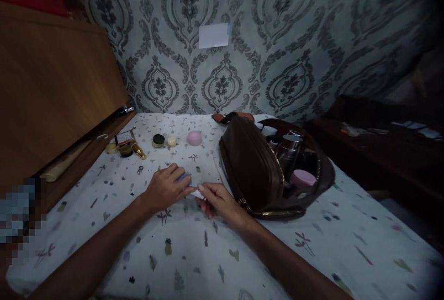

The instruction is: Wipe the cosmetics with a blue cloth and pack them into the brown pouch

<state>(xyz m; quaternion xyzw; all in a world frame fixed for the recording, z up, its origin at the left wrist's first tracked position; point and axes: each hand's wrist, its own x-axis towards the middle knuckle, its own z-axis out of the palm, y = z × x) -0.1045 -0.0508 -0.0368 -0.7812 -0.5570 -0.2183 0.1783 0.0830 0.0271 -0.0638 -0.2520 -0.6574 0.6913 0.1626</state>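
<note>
My left hand (164, 188) and my right hand (219, 202) meet over the middle of the patterned cloth. Between them is a small blue-and-white tube-like item (198, 193), mostly covered by fingers. Its blue part shows under the left fingers, and the right thumb and fingers pinch its white end. To the right of my hands a brown zip bag (251, 165) lies open. Inside it are a pink round-lidded jar (303, 178), a silver-capped bottle (292, 142) and other containers.
Beyond my hands stand a pink jar (194, 138), a small cream jar (171, 141) and a dark-lidded jar (158, 140). Further left lie a gold tube (139, 151) and a compact-like box (125, 137). A wooden cabinet (58, 78) borders the left; patterned wallpaper (222, 78) covers the back.
</note>
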